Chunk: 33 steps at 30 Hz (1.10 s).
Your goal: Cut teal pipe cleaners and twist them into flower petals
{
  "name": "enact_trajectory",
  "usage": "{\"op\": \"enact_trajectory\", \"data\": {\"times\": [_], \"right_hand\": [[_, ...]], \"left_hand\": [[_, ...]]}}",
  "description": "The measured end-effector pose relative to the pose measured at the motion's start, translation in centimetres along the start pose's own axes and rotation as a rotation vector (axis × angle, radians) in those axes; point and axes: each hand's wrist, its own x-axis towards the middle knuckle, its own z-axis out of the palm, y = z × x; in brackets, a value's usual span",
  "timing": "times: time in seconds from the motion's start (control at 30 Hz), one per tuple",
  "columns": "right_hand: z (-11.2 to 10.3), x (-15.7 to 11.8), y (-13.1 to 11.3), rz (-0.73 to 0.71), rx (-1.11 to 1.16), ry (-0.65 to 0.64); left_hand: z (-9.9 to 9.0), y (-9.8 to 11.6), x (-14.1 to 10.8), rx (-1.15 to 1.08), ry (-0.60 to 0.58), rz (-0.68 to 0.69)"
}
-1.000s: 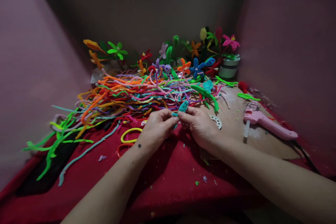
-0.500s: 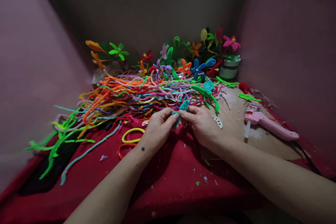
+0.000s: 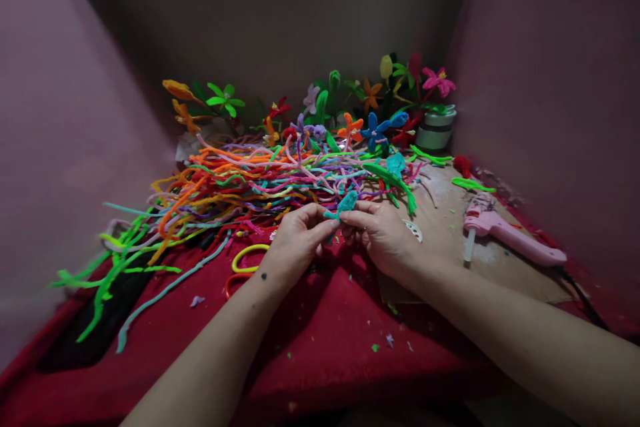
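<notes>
Between my two hands is a small teal pipe-cleaner petal piece, held above the red cloth. My left hand pinches its left end between thumb and fingers. On the other side, my right hand grips the base of the looped part, which stands up tilted to the right. Fingers cover part of the piece. Scissors with yellow and red handles lie beside my left wrist. Just beyond both hands spreads a heap of coloured pipe cleaners.
A pink glue gun rests on a brown board at the right. Pipe-cleaner flowers and a white pot stand at the back. A black flat object lies at the left edge, and pink walls flank both sides.
My left hand has shifted slightly left and its fingers have moved along the teal piece. The looped part now leans and shows more. My right hand keeps its grip.
</notes>
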Motion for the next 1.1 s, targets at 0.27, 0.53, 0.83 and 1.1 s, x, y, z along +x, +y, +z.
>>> {"op": "enact_trajectory", "data": {"times": [0.27, 0.53, 0.83, 1.1], "right_hand": [[-0.3, 0.3, -0.1, -0.070, 0.046, 0.028], [-0.3, 0.4, -0.4, -0.121, 0.046, 0.033], [-0.2, -0.2, -1.7, -0.177, -0.186, 0.139], [-0.2, -0.2, -1.0, -0.107, -0.136, 0.003]], "left_hand": [[-0.3, -0.2, 0.2, -0.202, -0.090, -0.041], [-0.1, -0.3, 0.3, -0.215, -0.061, -0.001], [-0.3, -0.5, 0.3, -0.154, -0.035, -0.053], [-0.2, -0.2, 0.1, -0.159, 0.006, -0.016]]}}
